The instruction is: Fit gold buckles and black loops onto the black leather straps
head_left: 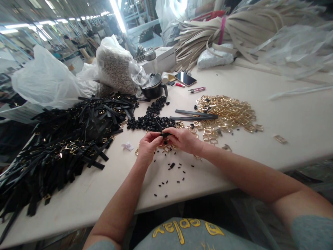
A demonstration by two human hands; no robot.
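Nearest on the pale tabletop [117, 194], short black bits [166, 196] lie scattered, with one wider black rectangle [172, 165] among them. Just beyond, near the middle of the table, the left hand [150, 144] and right hand [186, 139] meet over a small black piece [165, 134], thumb and fingers of both pinched on it; the fingers cover most of it, so I cannot tell its full shape. It looks like leather or something similar, so I judge it very light, bendable yet springy, a little slick on its smooth face and hard to break; its edges, gripped between thumb and forefinger close to the ends, should give the surest hold. To the left spreads a heap of black straps [62, 156] with gold fittings, probably limp along their length and prone to tangle. Slightly farther, behind the hands, sit small black loops [153, 114], likely light and easiest taken by the rim. To the right, two black strips [187, 118] run toward a pile of gold buckles [229, 111], which should be stiff, smooth and apt to hook together, best lifted by one frame bar. Farther off stands a dark pot [152, 91].
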